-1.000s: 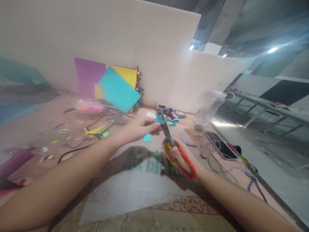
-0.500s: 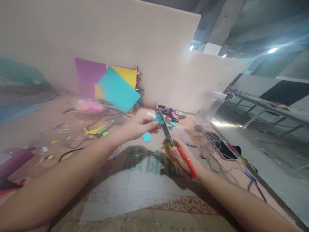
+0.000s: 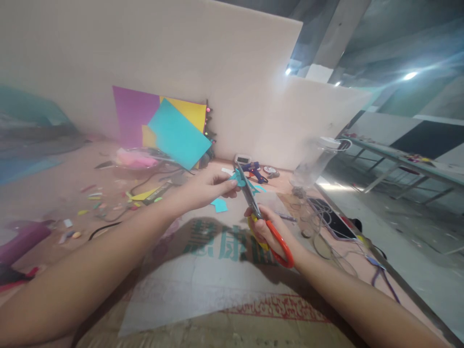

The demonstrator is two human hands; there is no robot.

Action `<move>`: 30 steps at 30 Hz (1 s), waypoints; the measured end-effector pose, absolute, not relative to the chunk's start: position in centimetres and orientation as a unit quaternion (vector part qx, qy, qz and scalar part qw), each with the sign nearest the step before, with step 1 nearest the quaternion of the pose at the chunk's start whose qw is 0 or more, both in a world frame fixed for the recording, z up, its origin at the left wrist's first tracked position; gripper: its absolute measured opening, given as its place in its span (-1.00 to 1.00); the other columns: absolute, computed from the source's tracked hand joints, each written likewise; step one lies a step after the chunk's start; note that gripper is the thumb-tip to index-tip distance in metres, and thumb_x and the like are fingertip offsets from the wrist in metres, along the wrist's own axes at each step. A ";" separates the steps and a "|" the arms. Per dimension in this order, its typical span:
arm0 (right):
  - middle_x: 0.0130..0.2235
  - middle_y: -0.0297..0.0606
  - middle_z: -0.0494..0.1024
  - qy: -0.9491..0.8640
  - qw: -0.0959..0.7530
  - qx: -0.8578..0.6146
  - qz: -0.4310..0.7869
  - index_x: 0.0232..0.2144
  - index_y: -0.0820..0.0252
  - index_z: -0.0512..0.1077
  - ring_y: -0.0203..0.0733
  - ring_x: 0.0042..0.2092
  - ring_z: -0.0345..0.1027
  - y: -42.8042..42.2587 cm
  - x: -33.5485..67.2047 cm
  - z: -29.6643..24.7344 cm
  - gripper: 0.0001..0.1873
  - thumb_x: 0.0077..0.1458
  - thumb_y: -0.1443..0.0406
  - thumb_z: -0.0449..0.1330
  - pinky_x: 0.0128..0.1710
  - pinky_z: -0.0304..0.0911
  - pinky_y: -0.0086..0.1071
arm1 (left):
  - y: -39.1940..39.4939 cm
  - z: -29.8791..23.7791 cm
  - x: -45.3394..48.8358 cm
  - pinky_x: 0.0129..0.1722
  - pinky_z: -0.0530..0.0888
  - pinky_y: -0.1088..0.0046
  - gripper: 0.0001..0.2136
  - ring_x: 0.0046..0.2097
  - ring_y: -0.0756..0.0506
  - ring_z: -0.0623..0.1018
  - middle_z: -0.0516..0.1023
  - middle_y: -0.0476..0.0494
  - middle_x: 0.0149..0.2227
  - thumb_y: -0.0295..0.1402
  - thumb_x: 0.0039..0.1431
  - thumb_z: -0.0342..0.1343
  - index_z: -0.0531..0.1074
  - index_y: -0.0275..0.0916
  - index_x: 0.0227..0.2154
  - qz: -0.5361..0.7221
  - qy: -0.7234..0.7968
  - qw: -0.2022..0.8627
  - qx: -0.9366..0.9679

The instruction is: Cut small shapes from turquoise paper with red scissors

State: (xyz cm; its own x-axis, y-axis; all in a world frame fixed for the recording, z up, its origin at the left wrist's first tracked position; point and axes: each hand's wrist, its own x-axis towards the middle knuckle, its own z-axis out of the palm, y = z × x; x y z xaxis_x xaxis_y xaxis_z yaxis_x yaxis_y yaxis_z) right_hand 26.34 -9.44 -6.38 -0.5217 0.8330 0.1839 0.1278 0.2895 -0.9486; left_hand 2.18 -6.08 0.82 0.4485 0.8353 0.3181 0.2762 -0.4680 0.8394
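My left hand (image 3: 222,185) pinches a small turquoise piece of paper or craft foam (image 3: 238,178) between thumb and fingers. My right hand (image 3: 268,226) is closed around the handles of a pair of scissors (image 3: 279,244), whose handle is orange-red and yellow. The metal blades point up and away from me and lie against the turquoise piece; whether they are fully closed I cannot tell. Below my left hand, a loose turquoise scrap (image 3: 219,205) rests on a whitish translucent sheet (image 3: 163,295). More turquoise offcuts (image 3: 256,189) show behind the blades.
Purple, yellow and turquoise sheets (image 3: 179,133) lean against the back board. A dark blue glue gun (image 3: 255,169) lies beyond my hands. On the right are a clear jug (image 3: 314,162), a phone (image 3: 331,220) and tangled cord; on the left, a purple tool (image 3: 25,241) and scattered small bits.
My hands and the scissors hold almost the same position. The turquoise offcut behind the blades has shifted slightly and shows less.
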 end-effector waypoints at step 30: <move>-0.49 -0.54 0.11 -0.709 0.333 -0.356 0.509 -0.13 0.16 0.33 -0.39 -0.54 -0.09 -9.7 26.3 -5.9 -0.34 0.13 -0.28 0.19 -0.60 -0.13 -0.46 | -5.9 1.1 0.8 -0.37 0.44 0.45 -0.62 -0.28 -0.12 0.63 0.69 -0.11 -0.29 0.01 0.28 0.07 0.58 -0.22 -0.29 0.352 0.446 0.285 0.772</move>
